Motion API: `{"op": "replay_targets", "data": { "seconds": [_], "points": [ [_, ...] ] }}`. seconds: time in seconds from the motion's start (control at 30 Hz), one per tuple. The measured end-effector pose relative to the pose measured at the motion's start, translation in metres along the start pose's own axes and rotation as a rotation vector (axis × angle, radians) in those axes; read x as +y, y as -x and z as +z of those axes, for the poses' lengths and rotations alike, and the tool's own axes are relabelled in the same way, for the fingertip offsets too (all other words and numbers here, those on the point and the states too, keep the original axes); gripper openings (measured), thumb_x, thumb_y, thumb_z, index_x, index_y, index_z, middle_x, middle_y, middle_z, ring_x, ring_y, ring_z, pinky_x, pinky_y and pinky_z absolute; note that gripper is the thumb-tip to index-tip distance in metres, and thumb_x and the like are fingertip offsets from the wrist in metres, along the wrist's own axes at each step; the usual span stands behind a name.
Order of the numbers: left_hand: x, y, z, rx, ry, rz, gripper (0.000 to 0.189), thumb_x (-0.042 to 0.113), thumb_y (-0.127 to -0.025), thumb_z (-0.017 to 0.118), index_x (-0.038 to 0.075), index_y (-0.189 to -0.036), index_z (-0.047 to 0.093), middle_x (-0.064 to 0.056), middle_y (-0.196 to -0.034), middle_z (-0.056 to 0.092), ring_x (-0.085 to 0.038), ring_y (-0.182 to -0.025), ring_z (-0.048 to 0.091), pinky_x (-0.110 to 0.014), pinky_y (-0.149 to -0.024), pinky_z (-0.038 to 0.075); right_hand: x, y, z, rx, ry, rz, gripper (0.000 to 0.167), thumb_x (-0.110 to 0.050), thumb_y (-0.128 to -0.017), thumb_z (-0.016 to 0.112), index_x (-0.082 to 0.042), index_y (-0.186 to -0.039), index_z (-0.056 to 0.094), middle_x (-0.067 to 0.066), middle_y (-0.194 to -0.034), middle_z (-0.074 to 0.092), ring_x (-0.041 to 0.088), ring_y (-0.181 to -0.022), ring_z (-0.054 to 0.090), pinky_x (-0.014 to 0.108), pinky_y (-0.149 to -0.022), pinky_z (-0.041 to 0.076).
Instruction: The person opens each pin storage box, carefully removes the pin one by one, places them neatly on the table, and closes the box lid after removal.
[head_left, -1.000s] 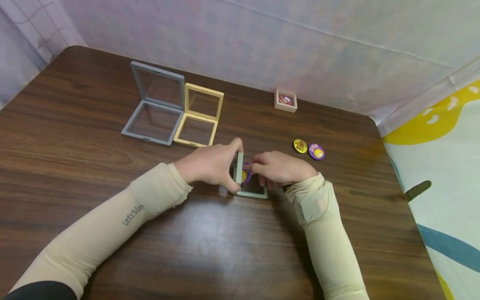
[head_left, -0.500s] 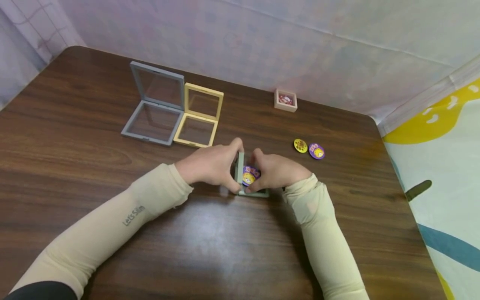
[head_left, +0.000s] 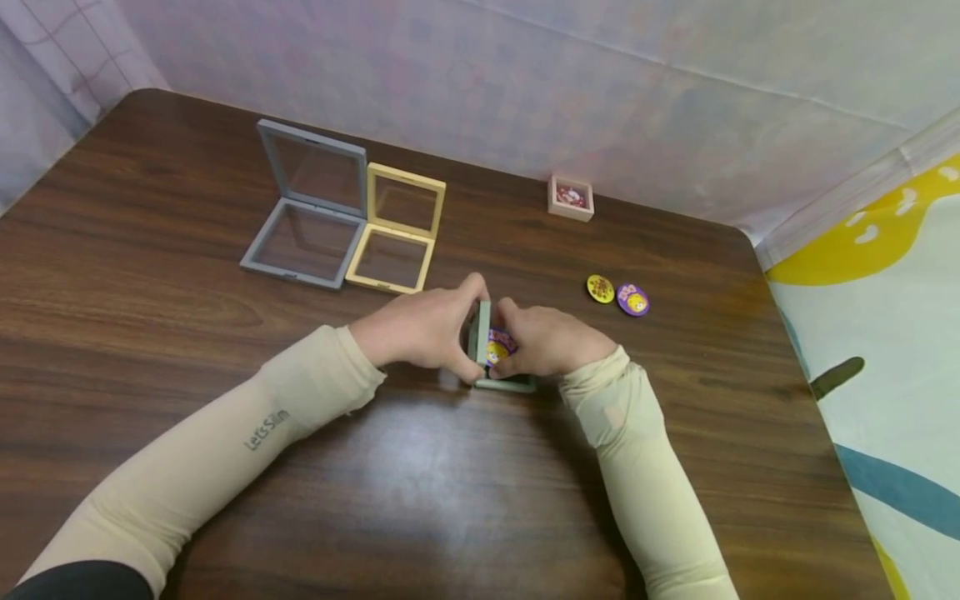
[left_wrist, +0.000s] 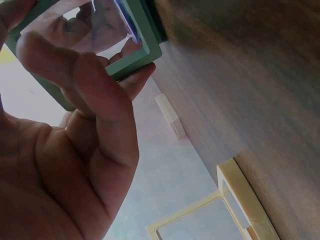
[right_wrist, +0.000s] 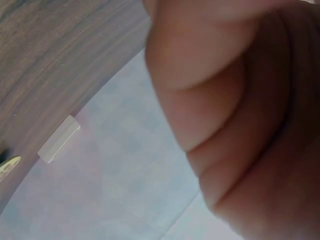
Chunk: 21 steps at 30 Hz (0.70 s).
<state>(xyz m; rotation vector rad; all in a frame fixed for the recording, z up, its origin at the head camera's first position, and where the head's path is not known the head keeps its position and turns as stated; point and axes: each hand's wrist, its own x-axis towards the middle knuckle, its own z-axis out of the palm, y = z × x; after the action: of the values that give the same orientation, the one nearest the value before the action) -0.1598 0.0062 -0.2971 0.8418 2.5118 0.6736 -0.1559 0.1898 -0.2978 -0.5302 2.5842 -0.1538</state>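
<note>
My left hand grips the raised half of a small green display frame, thumb at the near side and fingers at the far side. In the left wrist view, clear film fills this green frame. A round purple pin badge with a yellow cartoon face is tilted inside the opened frame, beside the raised half. My right hand curls over the frame's lower half and holds the badge, thumb at its near edge; its other fingertips are hidden. The right wrist view is mostly filled by my right hand.
Behind on the left, a grey frame and a yellow frame stand opened. A small pink box is at the table's back edge. A yellow badge and another purple badge lie on the right.
My right hand has shifted left and turned, its thumb coming to the badge's near side. The badge now faces upward more. My left hand keeps its grip on the green frame.
</note>
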Motion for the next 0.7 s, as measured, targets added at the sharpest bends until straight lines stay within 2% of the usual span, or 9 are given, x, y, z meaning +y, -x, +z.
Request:
{"op": "replay_targets", "data": {
  "seconds": [0.57,0.7],
  "points": [
    [-0.0017,-0.0006,0.0011,0.019,0.012,0.028,0.066,0.041,-0.065,0.082,0.021,-0.110,0.039,0.000,-0.096,0.066,-0.016,-0.076,0.061,-0.029,-0.057,0.045,0.0000,0.0011,0.0000,0.013,0.026,0.004,0.053,-0.035,-0.075,0.075,-0.013,-0.112,0.044,0.005,-0.091,0.063,0.020,-0.080,0.059,0.036,-0.074,0.049],
    [-0.0024,-0.0002,0.0009,0.021,0.008,0.029,0.067,0.042,-0.065,0.082,0.021,-0.110,0.038,0.000,-0.096,0.066,-0.016,-0.074,0.060,-0.029,-0.057,0.045,0.0007,0.0068,-0.0049,0.023,0.023,0.020,0.052,-0.034,-0.075,0.074,-0.014,-0.112,0.044,0.005,-0.091,0.063,0.020,-0.079,0.060,0.036,-0.072,0.049]
  ]
}}
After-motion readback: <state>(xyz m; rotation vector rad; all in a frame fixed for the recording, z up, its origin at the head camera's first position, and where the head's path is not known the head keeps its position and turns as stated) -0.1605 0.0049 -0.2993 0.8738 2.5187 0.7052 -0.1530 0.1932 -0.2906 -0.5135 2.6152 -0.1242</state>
